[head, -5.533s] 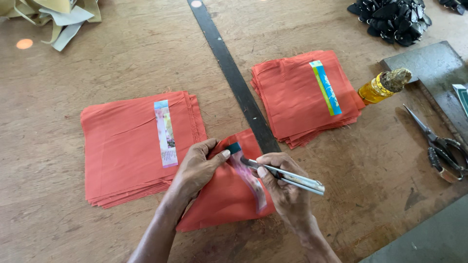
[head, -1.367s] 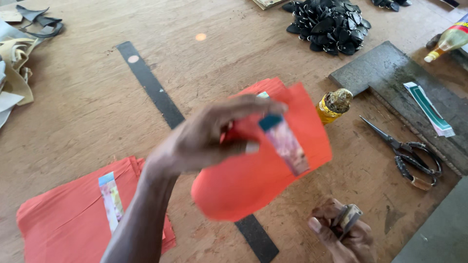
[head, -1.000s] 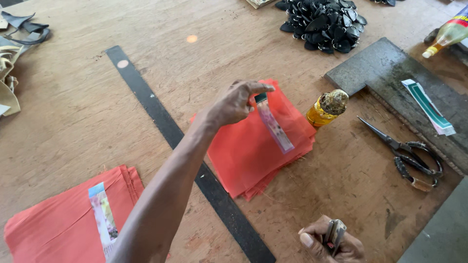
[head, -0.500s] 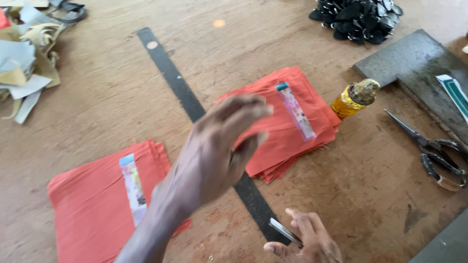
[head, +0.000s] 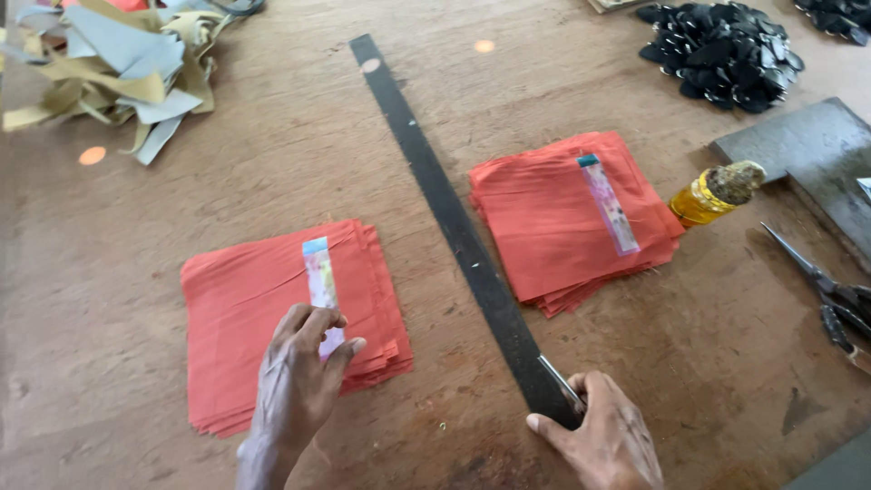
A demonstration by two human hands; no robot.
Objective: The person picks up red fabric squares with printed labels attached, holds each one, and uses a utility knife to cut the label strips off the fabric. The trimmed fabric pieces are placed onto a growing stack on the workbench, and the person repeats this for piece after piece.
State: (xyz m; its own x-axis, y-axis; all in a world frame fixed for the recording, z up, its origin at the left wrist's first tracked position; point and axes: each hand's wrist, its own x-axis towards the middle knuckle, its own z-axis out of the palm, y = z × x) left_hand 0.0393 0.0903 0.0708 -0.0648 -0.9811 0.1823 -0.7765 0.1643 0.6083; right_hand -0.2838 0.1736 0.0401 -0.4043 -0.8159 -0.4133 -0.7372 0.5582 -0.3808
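Observation:
My left hand rests flat on the near edge of the left stack of orange-red fabric squares, fingertips touching the lower end of a pale patterned label strip on top. My right hand lies near the front of the table, closed on a thin metal tool whose tip pokes out toward the end of a long dark steel ruler. A second stack of orange-red squares, with its own label strip, sits right of the ruler.
A yellow bottle with a crusted top stands beside the right stack. Scissors lie at the right edge near a grey slab. A black pile of small pieces sits far right; scraps of grey and tan material far left.
My left hand carried an orange-red square with a label to the right stack, left it there, then swung back and came down on the left stack. My right hand settled by the ruler's end.

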